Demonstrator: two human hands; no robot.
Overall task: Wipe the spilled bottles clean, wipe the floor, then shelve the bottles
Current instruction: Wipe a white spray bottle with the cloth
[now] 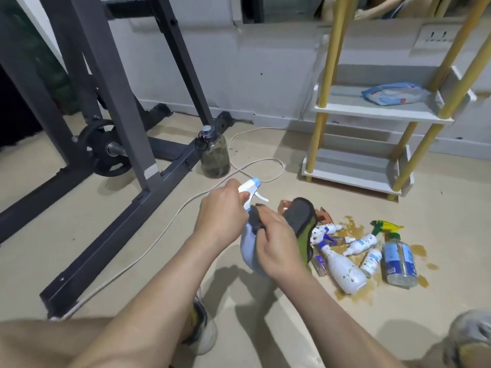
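Left hand (220,216) — bottle (248,252); right hand (277,248) — cloth (300,219)

We see a pale blue spray bottle (248,252) held up, a dark cloth (300,217) on it. Spotted bottles (345,270) lie in a brown spill (357,294) on the floor (398,328).

It looked like a room at home used for exercise: a dark steel weight rack (115,83) with a black weight plate (106,148) stood on the beige floor (438,208), with a small white shelf unit (377,112), a wall socket (435,35) and a trailing white cable (276,168) nearby.
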